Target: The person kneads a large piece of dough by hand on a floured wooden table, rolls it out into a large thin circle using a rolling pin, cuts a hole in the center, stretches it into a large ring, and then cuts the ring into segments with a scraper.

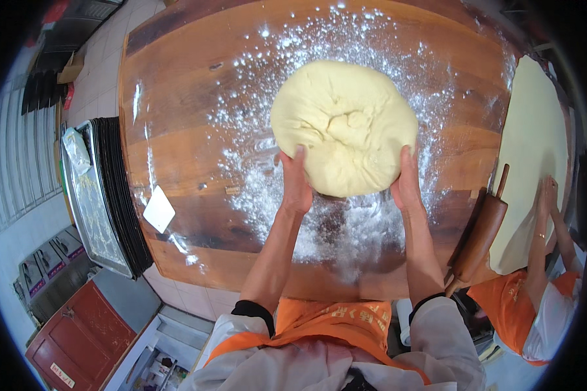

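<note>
A large, round, pale yellow lump of dough (346, 124) is between my two hands over the floured wooden table. Folds gather toward a dimple in its middle. My left hand (295, 179) grips its near left edge, with the thumb on top and the other fingers mostly hidden beneath. On the near right edge, my right hand (407, 179) holds it the same way. Whether the dough is lifted or still rests on the wood I cannot tell. White flour (346, 238) lies thick in front of it and scatters all around.
On the wooden table (195, 130), a white scraper (158, 210) lies at the left edge. A rolling pin (479, 238) is at the right, beside a long rolled-out dough sheet (531, 143) under a co-worker's hands (546, 195). Stacked black trays (120, 195) stand left of the table.
</note>
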`<action>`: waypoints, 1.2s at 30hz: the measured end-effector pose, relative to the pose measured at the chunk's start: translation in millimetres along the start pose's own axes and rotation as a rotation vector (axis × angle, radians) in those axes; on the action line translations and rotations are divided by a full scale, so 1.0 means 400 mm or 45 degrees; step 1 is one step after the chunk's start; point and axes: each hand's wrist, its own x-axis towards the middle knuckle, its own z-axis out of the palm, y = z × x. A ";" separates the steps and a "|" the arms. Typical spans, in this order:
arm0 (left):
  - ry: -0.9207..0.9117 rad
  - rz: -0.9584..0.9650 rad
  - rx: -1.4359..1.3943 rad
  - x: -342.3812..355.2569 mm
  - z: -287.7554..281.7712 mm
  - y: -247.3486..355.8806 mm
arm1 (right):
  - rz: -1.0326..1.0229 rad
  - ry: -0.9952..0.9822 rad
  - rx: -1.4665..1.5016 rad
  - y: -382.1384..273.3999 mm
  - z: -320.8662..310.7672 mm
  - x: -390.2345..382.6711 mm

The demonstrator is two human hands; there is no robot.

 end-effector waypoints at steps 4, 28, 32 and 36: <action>0.051 -0.024 0.121 0.032 0.033 0.046 | 0.250 0.065 0.044 -0.031 0.005 0.007; -0.597 1.195 2.596 -0.005 -0.093 0.001 | -1.013 -0.644 -2.358 0.062 0.098 -0.066; -0.538 1.258 2.587 0.011 -0.083 0.019 | -0.994 -0.604 -2.425 0.061 0.089 -0.056; -0.577 1.270 2.496 -0.042 -0.149 0.065 | -0.813 -0.651 -2.520 0.007 0.047 -0.120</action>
